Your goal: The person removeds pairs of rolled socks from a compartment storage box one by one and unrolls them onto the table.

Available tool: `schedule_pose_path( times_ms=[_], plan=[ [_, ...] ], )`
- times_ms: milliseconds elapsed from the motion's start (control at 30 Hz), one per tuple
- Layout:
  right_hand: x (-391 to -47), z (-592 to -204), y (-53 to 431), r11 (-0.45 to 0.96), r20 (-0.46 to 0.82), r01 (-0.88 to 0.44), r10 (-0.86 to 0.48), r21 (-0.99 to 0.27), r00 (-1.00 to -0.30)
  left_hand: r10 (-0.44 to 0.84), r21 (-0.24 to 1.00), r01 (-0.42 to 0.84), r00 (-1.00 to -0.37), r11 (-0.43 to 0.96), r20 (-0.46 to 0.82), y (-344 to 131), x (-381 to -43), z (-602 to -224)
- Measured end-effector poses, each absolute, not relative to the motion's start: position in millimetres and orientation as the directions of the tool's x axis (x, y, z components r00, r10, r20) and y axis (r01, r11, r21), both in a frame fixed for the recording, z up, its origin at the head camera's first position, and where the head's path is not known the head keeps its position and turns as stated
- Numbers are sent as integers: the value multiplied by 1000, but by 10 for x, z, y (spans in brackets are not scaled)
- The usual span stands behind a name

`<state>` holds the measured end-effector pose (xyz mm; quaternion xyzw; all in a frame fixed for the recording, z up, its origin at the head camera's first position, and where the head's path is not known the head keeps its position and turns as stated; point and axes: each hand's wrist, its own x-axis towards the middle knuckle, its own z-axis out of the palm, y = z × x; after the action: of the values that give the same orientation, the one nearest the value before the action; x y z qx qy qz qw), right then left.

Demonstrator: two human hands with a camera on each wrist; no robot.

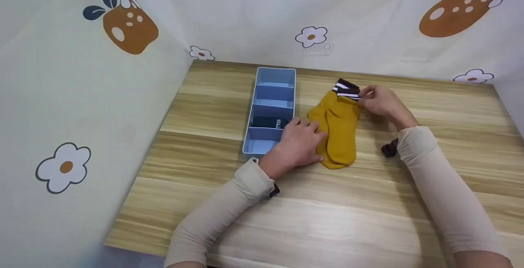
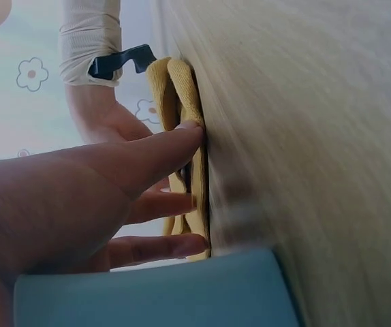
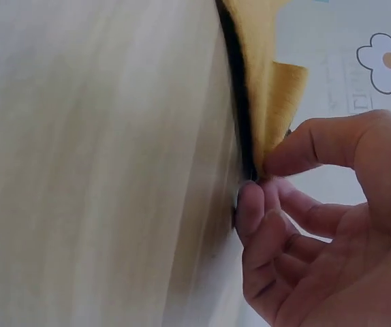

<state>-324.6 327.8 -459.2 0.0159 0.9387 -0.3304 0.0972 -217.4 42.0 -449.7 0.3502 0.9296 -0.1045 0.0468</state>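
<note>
A pair of mustard-yellow socks (image 1: 343, 137) lies on the wooden table, one overlapping the other, their dark, white-striped cuffs (image 1: 347, 88) toward the back wall. My right hand (image 1: 380, 103) pinches the cuff's right corner between thumb and fingers; in the right wrist view, the fingertips meet at the edge of the yellow fabric (image 3: 260, 82). On the opposite side, my left hand (image 1: 301, 141) rests on the socks' left edge with fingers spread. The left wrist view has its thumb (image 2: 182, 139) against the folded yellow edge and the other fingers fairly straight.
Left of the socks stands a blue divided box (image 1: 273, 66), close beside my left hand. One compartment holds a dark rolled item with white lettering (image 1: 266, 122). A patterned wall covering (image 1: 262, 18) rises behind the table's back edge.
</note>
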Motion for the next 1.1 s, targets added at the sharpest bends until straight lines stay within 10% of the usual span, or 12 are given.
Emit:
schedule_pose_path(
  times_ms=[833,1100],
  plan=[
    [-3257,-4630,3488,803,-140,219,170,-554,-975,623,-161,648,-761,745,-181,433,-2152,-4517],
    [-2956,-4541,3186,794,28,-213,-241,-569,-970,631,-152,655,-754,740,-182,423,-2158,-4518]
  ],
)
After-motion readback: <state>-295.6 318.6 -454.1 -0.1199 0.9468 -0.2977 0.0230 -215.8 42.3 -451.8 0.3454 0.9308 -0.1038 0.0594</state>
